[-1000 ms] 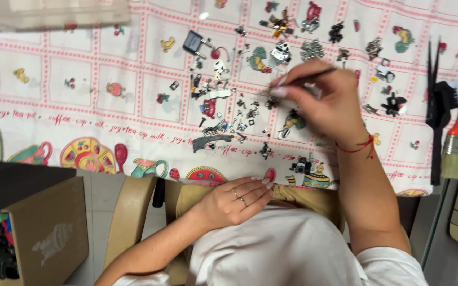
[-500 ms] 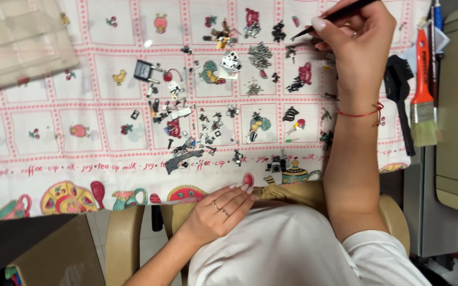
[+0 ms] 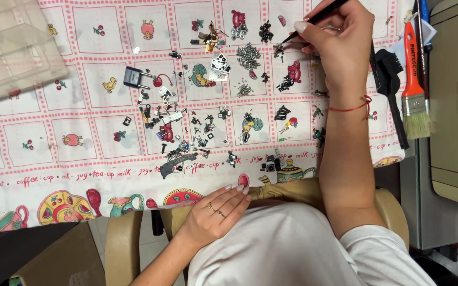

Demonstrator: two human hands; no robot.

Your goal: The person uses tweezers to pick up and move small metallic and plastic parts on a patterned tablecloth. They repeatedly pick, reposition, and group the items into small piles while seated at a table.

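Right hand (image 3: 337,45) is up at the far side of the bench, fingers closed round a thin black tool (image 3: 314,20), looks like tweezers or a pick. Tool's tip points down-left & sits at a small dark part (image 3: 278,50) on the patterned tablecloth (image 3: 43,159), can't tell if it's actually pinched. Red string (image 3: 353,107) round the right wrist.

Left hand (image 3: 216,212) rests near the body, below the cloth's near edge, fingers loosely extended & flat, holding nothing; rings on 2 fingers. It lies on the person's lap by the white shirt (image 3: 292,249).

Cloth is white w/ pink squares & little pics of ducks, cherries, teapots. Spread over the middle of it: lots of tiny dark & silvery parts, e.g. a pile of small screws (image 3: 248,55), a small grey block w/ 2 prongs (image 3: 135,78) off to the left, a long dark strip (image 3: 177,164) near the front edge.

Right of the arm: a black brush (image 3: 389,79) lies lengthwise, & just beside it an orange-handled paintbrush (image 3: 412,79), bristles pointing toward the person. Clear plastic compartment box (image 3: 11,47) sits at top left, partly over the cloth. Tan chair arm (image 3: 120,249) & a cardboard box (image 3: 64,262) show at lower left
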